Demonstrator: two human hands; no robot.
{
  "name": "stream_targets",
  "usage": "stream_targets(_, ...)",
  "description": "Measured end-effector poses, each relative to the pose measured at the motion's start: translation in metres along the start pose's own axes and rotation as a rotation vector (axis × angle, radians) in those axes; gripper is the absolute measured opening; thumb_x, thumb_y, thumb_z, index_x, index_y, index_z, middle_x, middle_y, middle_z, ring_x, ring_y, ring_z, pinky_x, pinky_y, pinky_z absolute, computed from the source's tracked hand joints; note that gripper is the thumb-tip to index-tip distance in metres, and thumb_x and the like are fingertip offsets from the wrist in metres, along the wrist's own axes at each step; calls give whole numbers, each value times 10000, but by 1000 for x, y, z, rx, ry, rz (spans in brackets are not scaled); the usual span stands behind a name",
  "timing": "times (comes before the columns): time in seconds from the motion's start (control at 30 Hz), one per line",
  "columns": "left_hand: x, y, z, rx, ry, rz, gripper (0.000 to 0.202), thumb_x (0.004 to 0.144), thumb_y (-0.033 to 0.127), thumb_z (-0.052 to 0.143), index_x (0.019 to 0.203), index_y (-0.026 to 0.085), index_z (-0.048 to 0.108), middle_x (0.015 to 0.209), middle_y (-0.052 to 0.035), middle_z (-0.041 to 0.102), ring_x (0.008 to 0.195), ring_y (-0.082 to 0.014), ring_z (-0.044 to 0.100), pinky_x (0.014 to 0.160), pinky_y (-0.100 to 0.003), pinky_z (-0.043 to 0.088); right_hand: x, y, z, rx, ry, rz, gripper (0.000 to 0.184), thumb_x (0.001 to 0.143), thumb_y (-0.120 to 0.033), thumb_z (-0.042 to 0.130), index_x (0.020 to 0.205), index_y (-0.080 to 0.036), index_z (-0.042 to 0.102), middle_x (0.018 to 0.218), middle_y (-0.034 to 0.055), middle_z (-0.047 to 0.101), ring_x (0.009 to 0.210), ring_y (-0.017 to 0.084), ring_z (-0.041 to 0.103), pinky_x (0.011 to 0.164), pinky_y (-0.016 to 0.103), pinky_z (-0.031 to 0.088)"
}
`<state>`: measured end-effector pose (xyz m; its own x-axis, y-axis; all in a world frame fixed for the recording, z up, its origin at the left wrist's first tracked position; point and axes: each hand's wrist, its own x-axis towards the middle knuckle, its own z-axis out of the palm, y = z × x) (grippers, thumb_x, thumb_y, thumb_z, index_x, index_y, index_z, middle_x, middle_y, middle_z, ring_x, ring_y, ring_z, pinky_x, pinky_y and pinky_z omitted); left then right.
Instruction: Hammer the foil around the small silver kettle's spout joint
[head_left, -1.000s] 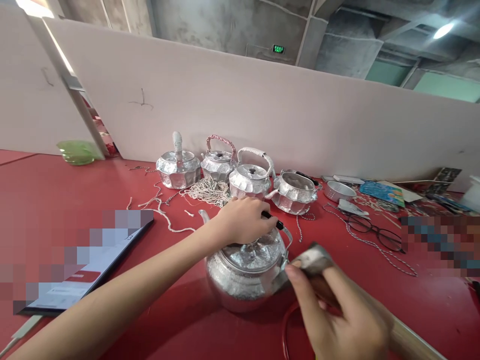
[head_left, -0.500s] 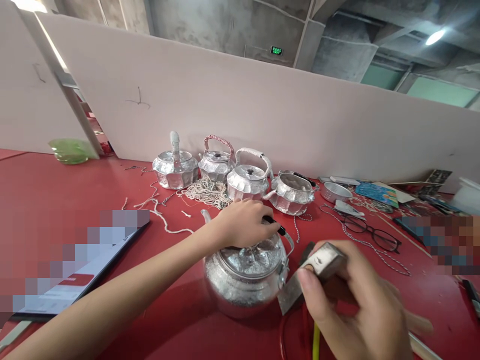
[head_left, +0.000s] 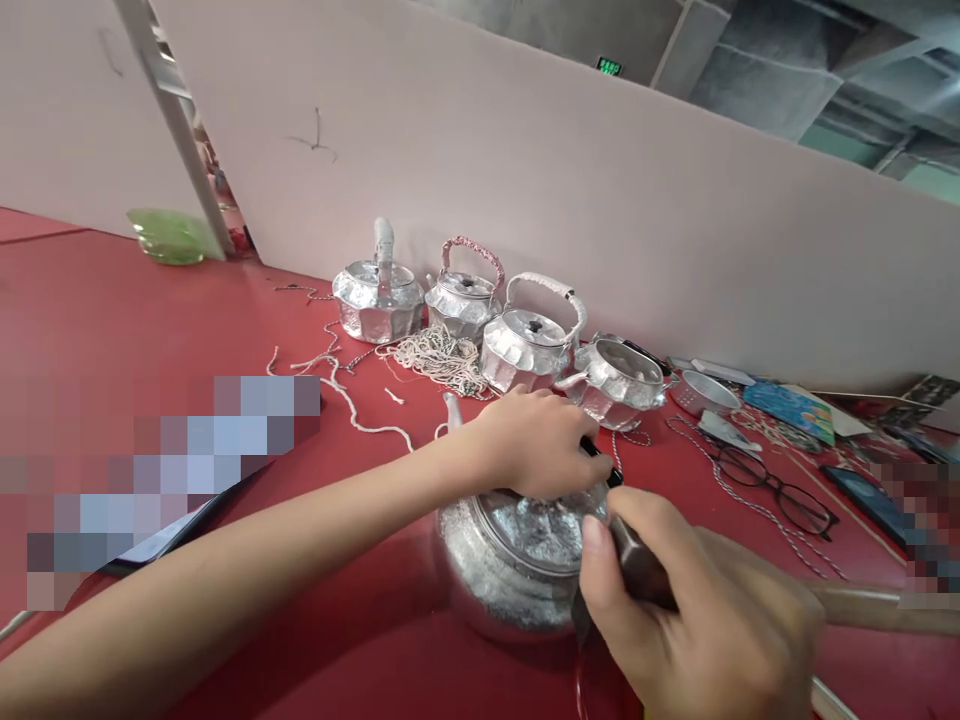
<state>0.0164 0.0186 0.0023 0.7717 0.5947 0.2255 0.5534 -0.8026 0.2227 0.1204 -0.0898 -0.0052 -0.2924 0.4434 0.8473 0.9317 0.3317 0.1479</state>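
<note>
A silver kettle with a hammered surface stands on the red table in front of me. My left hand is closed round its black-gripped handle, above the lid. At the kettle's right side, my right hand grasps a hammer by its metal head. The hammer's wooden handle sticks out to the right behind that hand. The head is close to the handle's right end; whether they touch I cannot tell. My fingers hide part of both.
Several silver kettles line the back near a pale partition. A heap of cord lies before them. Eyeglasses and a perforated metal cup are at right. A tablet-like screen is at left, beyond it a green bag.
The view has tilted down and shifted. My right hand has moved up toward the kettle handle's right end, turning the hammer head. My left hand keeps its hold.
</note>
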Motion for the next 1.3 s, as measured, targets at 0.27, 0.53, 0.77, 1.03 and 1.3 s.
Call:
stream_targets(0.27, 0, 2, 0, -16, -15, -44, 399, 798, 470, 344, 798, 193, 631, 804, -65, 626, 796, -229, 566, 720, -377, 414, 4, -6, -4, -44, -14, -10, 151, 792, -266, 484, 669, -192, 528, 401, -85, 432, 348, 32, 395, 437, 213, 279)
stream_targets(0.53, 0, 2, 0, -12, -14, -35, 391, 798, 460, 341, 801, 191, 625, 813, -71, 627, 798, -238, 566, 716, -393, 418, 4, -4, -5, -69, 34, 40, 157, 803, -273, 469, 676, -194, 516, 397, -78, 430, 360, 39, 375, 446, 208, 267)
stream_targets(0.77, -1, 2, -1, -7, -8, -20, 392, 797, 456, 336, 777, 182, 615, 787, -73, 624, 772, -238, 566, 691, -388, 418, 3, -2, -4, -88, 2, 39, 142, 806, -285, 464, 707, -206, 528, 394, -80, 426, 362, 52, 382, 433, 213, 257)
stream_targets(1.03, 0, 1, -1, -1, -6, 10, 375, 800, 438, 339, 743, 179, 605, 768, -66, 625, 755, -221, 568, 677, -361, 420, 2, -2, -2, -21, -52, 19, 163, 810, -291, 460, 687, -206, 526, 392, -89, 411, 341, 43, 373, 414, 215, 260)
stream_targets(1.3, -1, 1, 0, -4, 0, 24, 384, 809, 443, 334, 779, 184, 616, 800, -68, 633, 786, -228, 575, 695, -363, 428, 2, -3, -4, -32, 4, 52, 146, 799, -253, 462, 686, -197, 537, 399, -81, 436, 357, 39, 404, 431, 197, 299)
